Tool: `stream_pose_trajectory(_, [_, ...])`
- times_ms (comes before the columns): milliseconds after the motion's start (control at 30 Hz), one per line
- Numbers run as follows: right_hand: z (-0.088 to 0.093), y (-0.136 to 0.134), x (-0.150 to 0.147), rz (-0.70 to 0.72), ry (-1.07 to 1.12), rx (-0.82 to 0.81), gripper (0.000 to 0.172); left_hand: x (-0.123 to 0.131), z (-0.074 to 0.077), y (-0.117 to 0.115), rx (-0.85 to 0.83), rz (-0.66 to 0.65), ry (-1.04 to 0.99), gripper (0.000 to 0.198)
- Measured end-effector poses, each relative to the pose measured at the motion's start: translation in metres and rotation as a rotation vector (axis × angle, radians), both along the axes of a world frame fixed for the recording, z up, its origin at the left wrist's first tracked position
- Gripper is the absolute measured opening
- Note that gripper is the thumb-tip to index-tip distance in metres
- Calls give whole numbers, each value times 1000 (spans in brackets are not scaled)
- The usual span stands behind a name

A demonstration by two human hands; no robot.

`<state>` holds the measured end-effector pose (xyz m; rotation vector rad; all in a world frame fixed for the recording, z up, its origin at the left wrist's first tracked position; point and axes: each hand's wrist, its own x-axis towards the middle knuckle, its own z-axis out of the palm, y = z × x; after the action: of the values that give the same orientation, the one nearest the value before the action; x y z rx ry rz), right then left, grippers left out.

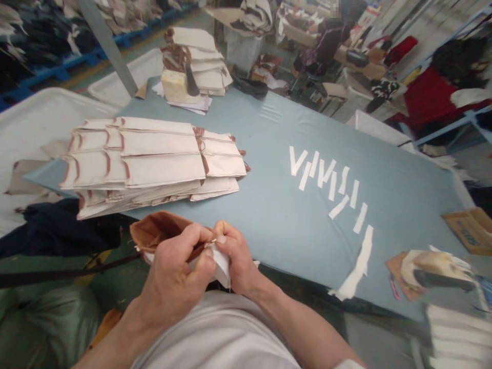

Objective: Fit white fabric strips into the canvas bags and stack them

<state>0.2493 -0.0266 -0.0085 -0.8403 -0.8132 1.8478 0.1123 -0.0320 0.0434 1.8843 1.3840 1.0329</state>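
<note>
At twelve o'clock, close to the waist, a person's left hand (177,271) and right hand (238,256) pinched the rim of a brown-lined white pouch (163,228) beside a blue table (269,215). Beyond, a pile of white pouches (165,169) lay at eleven, scattered white strips (332,179) towards one; farther, at twelve, stood another cream stack (209,64).

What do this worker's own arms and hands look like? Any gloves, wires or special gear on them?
The left hand and right hand are ordinary bare human hands; no glove, watch, wire or marking shows. The left forearm and right forearm are uncovered. A pale sleeve edge shows by the right arm, alongside a light grey top.
</note>
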Motion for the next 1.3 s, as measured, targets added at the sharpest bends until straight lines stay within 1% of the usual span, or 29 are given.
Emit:
stream_pose_trajectory(100, [-2,5,-2,38,15,-67,45,-2,-3,3,7,22,28,18])
stream_pose_trajectory(200, [5,12,-1,72,5,-76,41,-10,0,10,-45,-7,-5,19])
stream_pose_trajectory(267, [12,16,0,74,-3,-73,40,-14,6,15,-92,-29,-39,19])
stream_pose_trajectory(367, [19,19,1,94,13,-95,40,-18,16,20,-98,-85,-88,17])
stream_pose_trajectory(433, [20,20,3,116,19,-101,41,-18,22,22,-98,-148,-114,17])
stream_pose_trajectory(500, [19,22,8,134,-20,-84,42,-18,26,24,-117,-195,-129,19])
stream_pose_trajectory(533, [18,24,11,105,-67,-49,43,-18,28,25,-127,-212,-130,20])
stream_pose_trajectory(600, [18,31,21,-21,-190,92,44,-19,31,29,-133,-233,-120,21])
stream_pose_trajectory(667, [24,38,31,-161,-301,311,40,-21,33,34,-121,-253,-103,22])
stream_pose_trajectory(700, [30,41,36,-191,-338,430,38,-22,34,36,-112,-259,-97,22])
stream_pose_trajectory(733, [36,45,40,-178,-365,543,38,-24,35,37,-107,-259,-94,22])
stream_pose_trajectory(767, [43,48,42,-134,-384,647,38,-25,36,38,-112,-263,-95,22])
stream_pose_trajectory(833, [56,57,44,0,-420,837,40,-28,38,39,-144,-276,-108,22])
stream_pose_trajectory(900, [63,68,42,113,-476,1016,39,-30,40,39,-167,-277,-122,22])
stream_pose_trajectory(933, [65,74,41,142,-514,1108,36,-30,41,38,-169,-270,-121,21])
stream_pose_trajectory(1000, [65,86,38,156,-611,1273,33,-31,43,37,-159,-238,-108,21])
stream_pose_trajectory(1067, [66,93,37,182,-710,1364,36,-32,45,37,-159,-205,-91,21])
stream_pose_trajectory(1133, [69,96,37,289,-784,1354,40,-34,45,36,-171,-188,-75,22])
stream_pose_trajectory(1233, [76,96,38,499,-772,1185,38,-37,44,36,-196,-176,-57,20])
stream_pose_trajectory(1300, [79,96,37,576,-754,1065,34,-39,41,35,-217,-160,-59,16])
